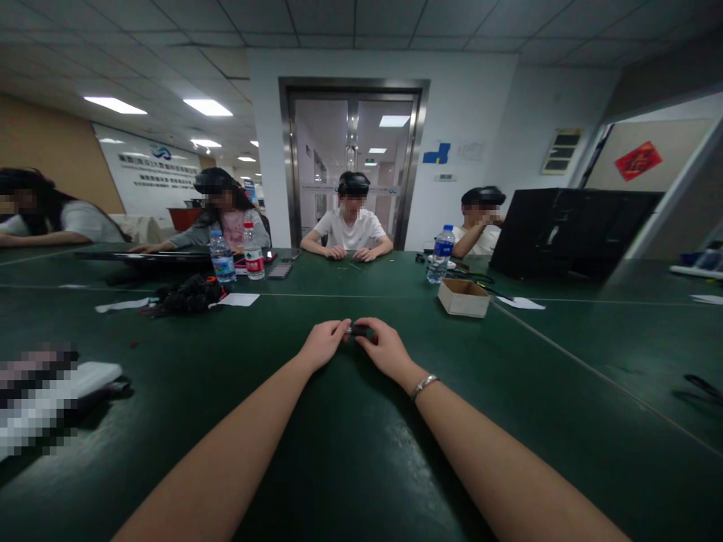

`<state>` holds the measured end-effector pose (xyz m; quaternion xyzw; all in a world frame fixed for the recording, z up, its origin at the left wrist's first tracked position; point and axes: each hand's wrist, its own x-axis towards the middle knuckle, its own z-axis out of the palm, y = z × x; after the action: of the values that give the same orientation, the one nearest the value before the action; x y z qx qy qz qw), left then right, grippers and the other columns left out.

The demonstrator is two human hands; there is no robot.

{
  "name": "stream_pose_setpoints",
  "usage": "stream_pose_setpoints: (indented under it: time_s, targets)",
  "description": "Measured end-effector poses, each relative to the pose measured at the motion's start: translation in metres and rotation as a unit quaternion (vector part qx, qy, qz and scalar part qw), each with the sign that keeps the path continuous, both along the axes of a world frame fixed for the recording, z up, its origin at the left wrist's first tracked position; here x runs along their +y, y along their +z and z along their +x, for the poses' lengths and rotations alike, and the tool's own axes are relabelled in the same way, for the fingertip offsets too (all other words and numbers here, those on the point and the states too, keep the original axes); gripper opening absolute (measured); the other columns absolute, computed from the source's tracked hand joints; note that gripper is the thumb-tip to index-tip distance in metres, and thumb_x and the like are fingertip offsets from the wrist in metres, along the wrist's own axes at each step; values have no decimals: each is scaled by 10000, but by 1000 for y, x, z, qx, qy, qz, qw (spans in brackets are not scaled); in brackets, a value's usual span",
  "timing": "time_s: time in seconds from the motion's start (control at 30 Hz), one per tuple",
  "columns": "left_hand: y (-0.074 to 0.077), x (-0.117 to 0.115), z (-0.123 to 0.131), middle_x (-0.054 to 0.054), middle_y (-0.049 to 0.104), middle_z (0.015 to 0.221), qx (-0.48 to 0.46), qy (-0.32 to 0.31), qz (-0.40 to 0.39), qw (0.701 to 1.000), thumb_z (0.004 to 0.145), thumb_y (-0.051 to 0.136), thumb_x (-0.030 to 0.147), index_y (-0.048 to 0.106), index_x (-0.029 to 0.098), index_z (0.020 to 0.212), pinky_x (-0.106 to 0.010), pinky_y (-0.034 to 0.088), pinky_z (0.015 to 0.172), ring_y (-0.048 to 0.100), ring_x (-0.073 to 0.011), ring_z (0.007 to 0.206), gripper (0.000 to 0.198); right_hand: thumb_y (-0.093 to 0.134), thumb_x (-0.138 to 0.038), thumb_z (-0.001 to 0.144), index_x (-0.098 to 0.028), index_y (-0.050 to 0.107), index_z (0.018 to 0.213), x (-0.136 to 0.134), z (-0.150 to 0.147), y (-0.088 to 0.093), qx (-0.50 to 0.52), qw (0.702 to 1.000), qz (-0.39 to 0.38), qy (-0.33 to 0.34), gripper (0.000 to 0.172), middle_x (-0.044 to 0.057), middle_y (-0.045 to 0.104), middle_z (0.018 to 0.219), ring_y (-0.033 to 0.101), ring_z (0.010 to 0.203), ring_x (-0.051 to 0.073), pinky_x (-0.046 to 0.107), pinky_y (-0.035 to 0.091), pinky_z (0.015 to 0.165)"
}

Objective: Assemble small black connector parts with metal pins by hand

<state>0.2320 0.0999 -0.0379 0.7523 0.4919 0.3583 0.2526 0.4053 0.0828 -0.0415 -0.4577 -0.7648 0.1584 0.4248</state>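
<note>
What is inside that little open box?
Inside the box, brownish inner sides show, with no contents made out. Its near wall covers part of the bottom, so anything lying there is hidden.

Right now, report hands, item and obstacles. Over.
Left hand and right hand holding small dark object, one at each end. Open box ahead, to the right, touching neither.

One small dark cylindrical object (359, 330) is held between the bare left hand (324, 343) and the bare right hand (388, 349), over a dark green tabletop (344, 459). Beyond, rightward, stand one open pale cardboard box (462, 303) and one clear blue-labelled plastic bottle (441, 254).
</note>
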Motion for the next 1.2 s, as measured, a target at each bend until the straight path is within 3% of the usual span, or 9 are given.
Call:
stream_pose_setpoints:
  time_s: [0.27,0.43,0.63,0.77,0.87,0.97,1.1,1.2]
  targets:
    - [-7,4,-1,-20,626,845,-108,-54,-7,993,793,557,373,585,186,915,-284,462,758,587,-154,805,225,588,-176,773,-209,630,1026,1,1,2,7,1000,-11,-9,259,45,641,1023,575,923,161,307,465,782]
    - [-7,7,-1,-28,636,861,-166,-83,-12,983,682,662,223,584,172,878,-313,474,805,601,-154,823,218,589,-206,787,-211,632,1028,-1,1,4,-4,1000,-20,-6,245,46,647,1026,579,925,169,319,458,804]
    - [4,2,-2,-65,675,915,-229,-69,-84,967,719,654,354,634,156,941,-309,474,763,619,-177,850,298,562,-258,817,-211,636,1018,-3,1,6,14,999,-38,-12,220,37,665,950,592,837,156,306,467,766]
    - [2,2,-2,-59,670,846,-234,-61,-92,966,720,653,381,608,146,924,-281,456,702,611,-153,764,314,561,-272,829,-212,631,1013,-6,-1,8,-20,999,-34,-8,206,39,664,941,593,837,162,303,458,763]
    - [-2,2,0,-24,638,713,-205,-68,-89,972,758,603,451,552,157,821,-278,446,664,586,-138,663,306,572,-248,828,-201,627,991,-8,-1,9,-68,998,-15,-3,178,45,650,929,582,837,168,303,447,751]
    - [-3,-2,1,-4,612,686,-118,-60,-43,990,814,502,526,519,184,749,-283,427,663,565,-147,659,349,591,-225,822,-192,615,973,-8,0,10,-114,993,14,-5,156,51,617,916,559,845,172,304,441,755]
    - [0,-7,4,-30,591,743,47,-8,37,998,893,326,513,561,199,691,-313,390,714,538,-189,750,441,625,-233,806,-180,612,935,-9,0,10,-178,982,59,-4,140,70,585,947,533,895,193,326,438,812]
    - [3,-10,5,-51,608,860,111,16,70,991,908,297,477,615,226,803,-343,378,781,533,-220,845,418,601,-212,815,-169,615,948,-11,-4,10,-220,973,68,0,141,85,593,944,538,897,205,338,438,818]
